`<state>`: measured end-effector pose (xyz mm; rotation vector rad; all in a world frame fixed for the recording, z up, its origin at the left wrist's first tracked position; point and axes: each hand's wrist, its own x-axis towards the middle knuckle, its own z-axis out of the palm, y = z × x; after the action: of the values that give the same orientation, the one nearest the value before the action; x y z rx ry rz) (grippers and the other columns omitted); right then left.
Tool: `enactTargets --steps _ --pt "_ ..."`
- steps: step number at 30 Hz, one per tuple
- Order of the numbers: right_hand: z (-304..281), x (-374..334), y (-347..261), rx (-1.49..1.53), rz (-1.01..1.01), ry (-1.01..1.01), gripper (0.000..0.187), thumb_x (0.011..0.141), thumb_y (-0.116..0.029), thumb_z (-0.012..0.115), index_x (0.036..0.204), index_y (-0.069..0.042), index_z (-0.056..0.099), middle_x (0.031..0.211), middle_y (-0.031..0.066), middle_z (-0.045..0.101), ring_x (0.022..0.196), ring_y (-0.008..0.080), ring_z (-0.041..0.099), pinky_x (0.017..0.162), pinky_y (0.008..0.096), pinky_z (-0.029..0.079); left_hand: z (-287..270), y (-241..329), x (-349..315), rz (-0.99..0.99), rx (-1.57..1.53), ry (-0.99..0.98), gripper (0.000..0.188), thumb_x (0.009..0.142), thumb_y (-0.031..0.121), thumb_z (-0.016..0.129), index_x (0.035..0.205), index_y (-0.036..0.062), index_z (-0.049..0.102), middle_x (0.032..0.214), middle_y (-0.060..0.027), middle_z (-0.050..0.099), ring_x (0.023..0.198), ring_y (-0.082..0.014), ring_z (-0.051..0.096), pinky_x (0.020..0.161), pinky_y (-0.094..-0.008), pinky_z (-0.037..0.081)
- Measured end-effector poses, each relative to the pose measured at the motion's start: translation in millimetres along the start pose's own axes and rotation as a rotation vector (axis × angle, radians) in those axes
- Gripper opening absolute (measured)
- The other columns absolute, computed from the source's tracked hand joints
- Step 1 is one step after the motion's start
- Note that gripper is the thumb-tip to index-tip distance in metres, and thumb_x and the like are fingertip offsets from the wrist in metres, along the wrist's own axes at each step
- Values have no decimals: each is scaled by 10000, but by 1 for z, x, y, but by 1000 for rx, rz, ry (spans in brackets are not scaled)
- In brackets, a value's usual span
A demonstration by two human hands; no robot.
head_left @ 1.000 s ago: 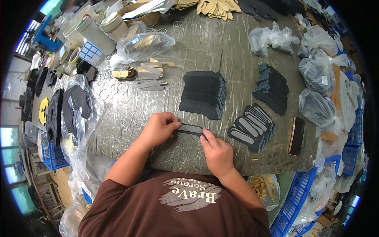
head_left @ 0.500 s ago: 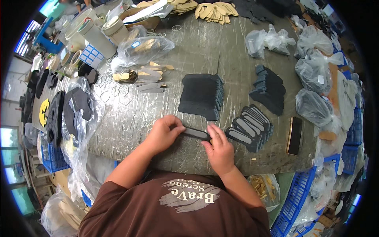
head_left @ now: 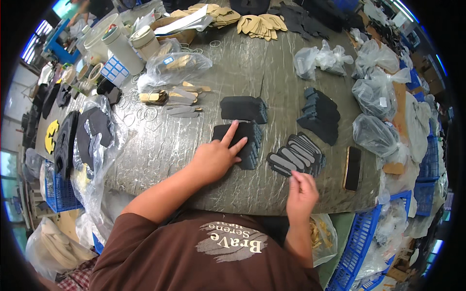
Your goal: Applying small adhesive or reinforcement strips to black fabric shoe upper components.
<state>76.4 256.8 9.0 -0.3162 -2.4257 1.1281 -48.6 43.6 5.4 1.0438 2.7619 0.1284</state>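
Observation:
My left hand (head_left: 216,157) lies with fingers spread on a stack of black fabric-like pieces (head_left: 251,145), which have stepped edges on their right. Just beyond it sits another group of the same black pieces (head_left: 241,108). To the right is a fanned pile of black pieces (head_left: 295,154), each with a rounded grey strip on top. My right hand (head_left: 303,191) is at the near edge of this pile, fingertips pinched together by the end of a grey strip. Whether anything is between those fingertips I cannot make out.
Another black stack (head_left: 320,116) stands far right, and a phone (head_left: 352,169) lies near the right edge. Loose grey strips (head_left: 183,111), a plastic bag (head_left: 177,68) and tubs (head_left: 121,48) are at left. Clear bags (head_left: 376,136) line the right side; a blue crate (head_left: 357,250) stands below.
The strip piece held between both hands is no longer there. My left hand has moved onto the black stack, which now shows as two groups. My right hand has moved right to the fanned pile.

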Motion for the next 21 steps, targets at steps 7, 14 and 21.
enactTargets --steps 7,14,21 --pt "53 -6 -44 482 25 -523 109 786 24 612 890 26 643 835 140 642 710 235 634 631 298 488 -6 11 -44 150 -393 242 946 744 653 525 1412 37 261 1464 -254 218 806 -422 615 629 -435 513" --pt "59 -7 -60 706 149 -767 74 806 -1 601 849 44 641 793 83 638 676 110 582 590 253 467 2 18 -62 312 -630 339 1010 730 697 480 1392 -25 235 1379 -258 334 936 -412 586 687 -427 518" --pt "57 -11 -64 731 263 -755 85 809 -18 613 846 42 661 772 69 641 670 98 583 583 242 460 10 17 -63 338 -654 374 1067 714 719 470 1404 -37 166 1365 -280 337 875 -425 596 669 -436 512"
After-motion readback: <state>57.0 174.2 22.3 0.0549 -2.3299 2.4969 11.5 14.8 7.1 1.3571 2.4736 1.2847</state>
